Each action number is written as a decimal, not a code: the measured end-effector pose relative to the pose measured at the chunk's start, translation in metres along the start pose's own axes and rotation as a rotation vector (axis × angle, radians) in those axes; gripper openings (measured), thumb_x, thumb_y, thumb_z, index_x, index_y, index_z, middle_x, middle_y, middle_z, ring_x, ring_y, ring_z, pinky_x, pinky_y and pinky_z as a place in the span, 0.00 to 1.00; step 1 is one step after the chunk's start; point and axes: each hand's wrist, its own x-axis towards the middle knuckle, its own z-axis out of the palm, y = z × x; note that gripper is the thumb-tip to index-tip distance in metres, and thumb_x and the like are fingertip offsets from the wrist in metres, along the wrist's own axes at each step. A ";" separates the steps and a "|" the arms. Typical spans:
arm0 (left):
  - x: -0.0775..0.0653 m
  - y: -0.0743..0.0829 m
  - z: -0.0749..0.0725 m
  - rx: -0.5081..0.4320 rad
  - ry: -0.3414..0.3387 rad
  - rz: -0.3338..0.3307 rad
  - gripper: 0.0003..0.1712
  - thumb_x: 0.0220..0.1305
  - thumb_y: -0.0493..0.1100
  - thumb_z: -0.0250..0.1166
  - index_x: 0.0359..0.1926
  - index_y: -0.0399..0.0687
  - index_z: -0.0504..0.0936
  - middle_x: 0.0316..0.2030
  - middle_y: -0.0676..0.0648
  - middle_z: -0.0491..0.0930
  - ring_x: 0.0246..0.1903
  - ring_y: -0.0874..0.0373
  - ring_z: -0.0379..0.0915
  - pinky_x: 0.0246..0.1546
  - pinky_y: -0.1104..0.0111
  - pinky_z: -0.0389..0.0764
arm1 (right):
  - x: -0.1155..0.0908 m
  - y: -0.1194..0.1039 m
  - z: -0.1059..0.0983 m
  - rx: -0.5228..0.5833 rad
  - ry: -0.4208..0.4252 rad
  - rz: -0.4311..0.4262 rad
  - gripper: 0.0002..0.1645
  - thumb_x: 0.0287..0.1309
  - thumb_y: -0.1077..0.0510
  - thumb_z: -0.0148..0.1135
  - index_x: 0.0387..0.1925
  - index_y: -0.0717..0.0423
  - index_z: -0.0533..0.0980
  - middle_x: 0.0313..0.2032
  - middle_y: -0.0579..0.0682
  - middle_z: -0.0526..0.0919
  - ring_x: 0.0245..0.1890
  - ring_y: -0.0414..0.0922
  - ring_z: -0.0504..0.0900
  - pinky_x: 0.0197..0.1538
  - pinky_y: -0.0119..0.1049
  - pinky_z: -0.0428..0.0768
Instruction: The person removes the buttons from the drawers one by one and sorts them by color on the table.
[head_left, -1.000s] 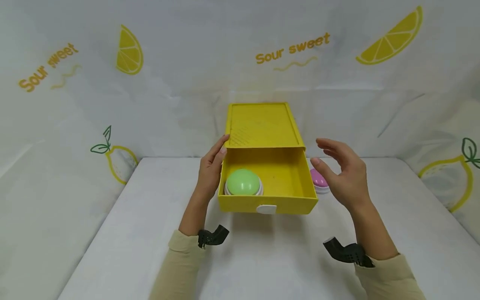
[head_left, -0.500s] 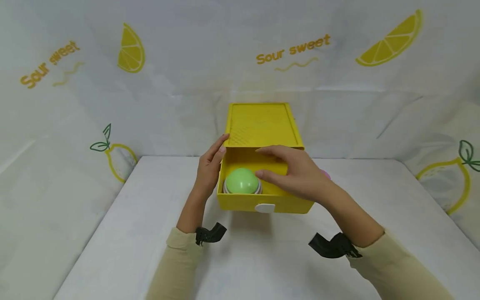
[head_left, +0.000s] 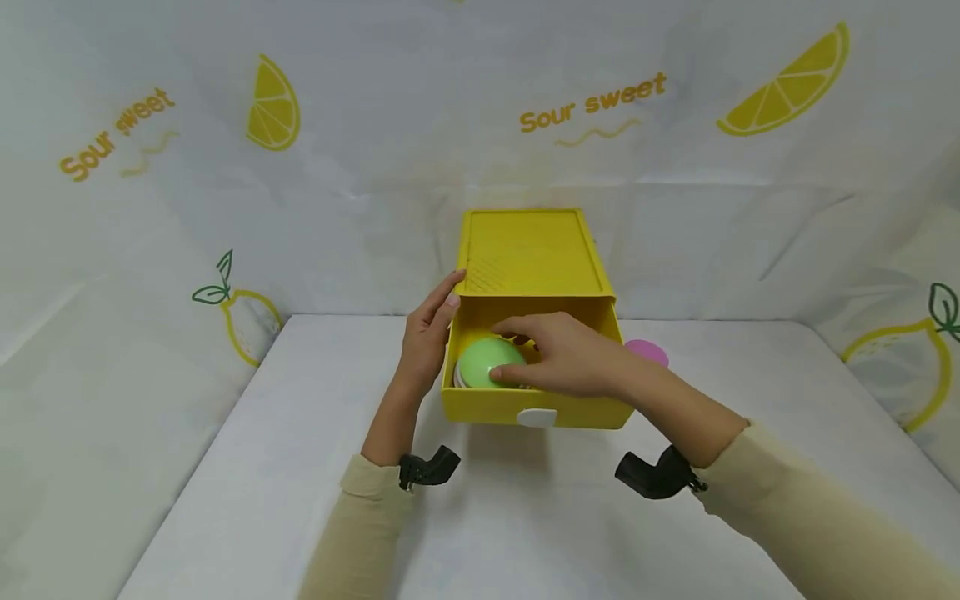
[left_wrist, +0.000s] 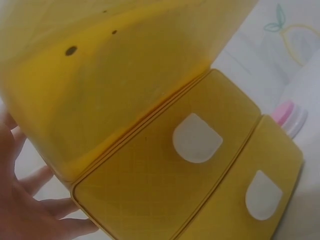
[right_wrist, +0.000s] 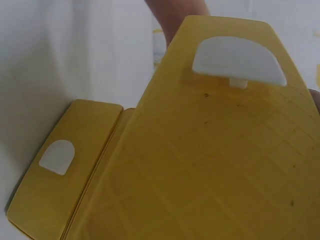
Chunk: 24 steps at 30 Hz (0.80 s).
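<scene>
A yellow drawer cabinet (head_left: 534, 250) stands in the middle of the table, its top drawer (head_left: 480, 407) pulled out. Inside the drawer, at the left, sits a green buzzer (head_left: 480, 360) with a domed top and a white base. My right hand (head_left: 566, 354) reaches into the drawer and grips the buzzer, thumb on the near side of the dome and fingers curved over its far side. Straight fingers of my left hand (head_left: 426, 337) rest against the cabinet's left side; they also show in the left wrist view. The right wrist view hides the right fingers behind the drawer front.
A pink buzzer (head_left: 647, 352) stands on the white table (head_left: 315, 400), right of the cabinet and partly behind my right arm. Lower drawers with white knobs (left_wrist: 197, 138) are closed. A white lemon-print sheet (head_left: 360, 125) hangs behind.
My right hand has moved left from beside the cabinet into the top drawer and taken hold of the green buzzer. My left hand stays at the cabinet's side.
</scene>
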 end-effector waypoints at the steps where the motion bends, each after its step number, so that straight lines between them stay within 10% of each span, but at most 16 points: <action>1: 0.000 0.000 0.001 0.003 0.001 0.005 0.25 0.80 0.51 0.48 0.73 0.62 0.69 0.75 0.57 0.64 0.75 0.59 0.61 0.74 0.53 0.67 | 0.000 0.000 0.000 -0.013 -0.008 0.006 0.32 0.63 0.40 0.66 0.64 0.50 0.76 0.53 0.44 0.85 0.56 0.45 0.83 0.64 0.47 0.80; 9: -0.002 -0.001 0.002 0.021 0.020 -0.006 0.24 0.80 0.51 0.49 0.73 0.63 0.70 0.74 0.57 0.65 0.75 0.60 0.61 0.75 0.55 0.65 | 0.003 0.001 0.001 -0.030 -0.084 0.006 0.22 0.67 0.37 0.62 0.53 0.45 0.76 0.35 0.42 0.79 0.40 0.41 0.76 0.49 0.38 0.75; 15: 0.000 -0.002 0.002 0.021 0.030 -0.013 0.24 0.80 0.52 0.49 0.72 0.64 0.71 0.74 0.58 0.66 0.74 0.59 0.62 0.74 0.54 0.68 | 0.002 0.000 0.000 0.040 -0.038 -0.003 0.32 0.60 0.40 0.70 0.63 0.46 0.76 0.51 0.40 0.85 0.47 0.39 0.81 0.54 0.37 0.82; 24: 0.000 0.000 0.002 0.039 0.029 -0.019 0.24 0.80 0.53 0.49 0.72 0.67 0.71 0.74 0.59 0.66 0.74 0.60 0.61 0.74 0.53 0.66 | 0.003 -0.001 -0.006 0.115 0.013 0.072 0.42 0.49 0.40 0.78 0.65 0.48 0.76 0.50 0.44 0.85 0.41 0.43 0.82 0.45 0.36 0.83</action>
